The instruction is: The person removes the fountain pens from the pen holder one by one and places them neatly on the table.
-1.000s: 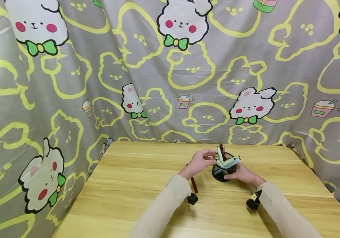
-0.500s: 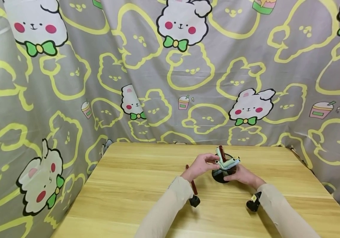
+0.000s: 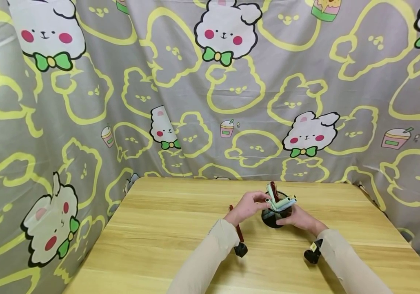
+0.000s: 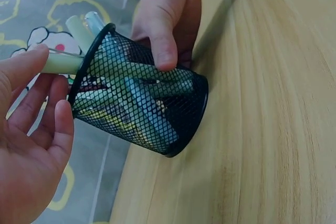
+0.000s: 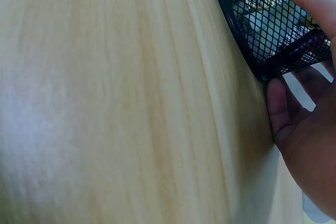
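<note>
A black mesh cup (image 4: 139, 95) filled with pale green tubes (image 4: 63, 62) is kept on the wooden table (image 3: 165, 237). It is gripped around its side by the right hand (image 3: 298, 218). A tube at the cup's rim is touched by the loosely open left hand (image 3: 248, 205). A brown stick (image 3: 238, 230) is seen left of the cup.

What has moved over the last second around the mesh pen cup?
Very little. The left hand has drawn slightly toward the person, uncovering more of the brown pen lying on the table. The right hand still grips the black mesh cup, which still holds its pale green pens.
</note>
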`<act>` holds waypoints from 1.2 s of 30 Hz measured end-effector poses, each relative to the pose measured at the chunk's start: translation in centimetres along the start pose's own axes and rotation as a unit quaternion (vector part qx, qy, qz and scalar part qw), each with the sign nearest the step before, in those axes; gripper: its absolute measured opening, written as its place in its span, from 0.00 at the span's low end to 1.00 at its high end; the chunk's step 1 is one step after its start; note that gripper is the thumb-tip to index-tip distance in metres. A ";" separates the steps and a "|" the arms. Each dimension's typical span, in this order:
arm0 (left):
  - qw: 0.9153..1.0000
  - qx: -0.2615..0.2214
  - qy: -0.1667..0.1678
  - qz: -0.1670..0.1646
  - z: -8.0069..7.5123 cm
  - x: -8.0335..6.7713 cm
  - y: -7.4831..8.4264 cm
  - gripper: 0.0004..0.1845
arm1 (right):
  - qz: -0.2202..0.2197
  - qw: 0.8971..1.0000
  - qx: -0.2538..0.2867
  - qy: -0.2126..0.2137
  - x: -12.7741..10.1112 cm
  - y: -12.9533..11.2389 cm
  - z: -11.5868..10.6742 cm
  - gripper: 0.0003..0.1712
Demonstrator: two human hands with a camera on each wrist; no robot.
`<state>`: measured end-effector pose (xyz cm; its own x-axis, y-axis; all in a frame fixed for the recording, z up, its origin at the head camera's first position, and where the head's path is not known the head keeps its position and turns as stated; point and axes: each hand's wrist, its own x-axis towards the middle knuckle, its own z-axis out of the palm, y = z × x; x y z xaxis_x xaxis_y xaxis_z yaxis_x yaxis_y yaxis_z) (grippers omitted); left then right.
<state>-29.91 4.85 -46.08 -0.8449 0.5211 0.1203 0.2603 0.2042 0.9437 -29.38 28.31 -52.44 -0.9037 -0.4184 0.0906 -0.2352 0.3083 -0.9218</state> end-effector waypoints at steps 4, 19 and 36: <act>1.000 -0.010 0.013 0.011 -0.1 0.0 0.2 0.10 | -0.006 1.000 0.003 -0.002 0.0 0.1 0.0 0.43; 0.996 -0.053 0.066 0.032 -1.4 0.0 0.2 0.11 | -0.039 0.999 0.024 -0.008 0.2 0.3 0.0 0.43; 0.988 -0.101 0.110 0.026 -2.2 0.2 -0.2 0.10 | -0.030 0.999 0.027 -0.006 0.1 0.4 0.0 0.43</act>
<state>-31.13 3.07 -45.61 -0.9198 0.3289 0.2142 0.2267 -0.0003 0.9740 -29.56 28.43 -52.81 -0.8841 -0.4452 0.1422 -0.2686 0.2351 -0.9341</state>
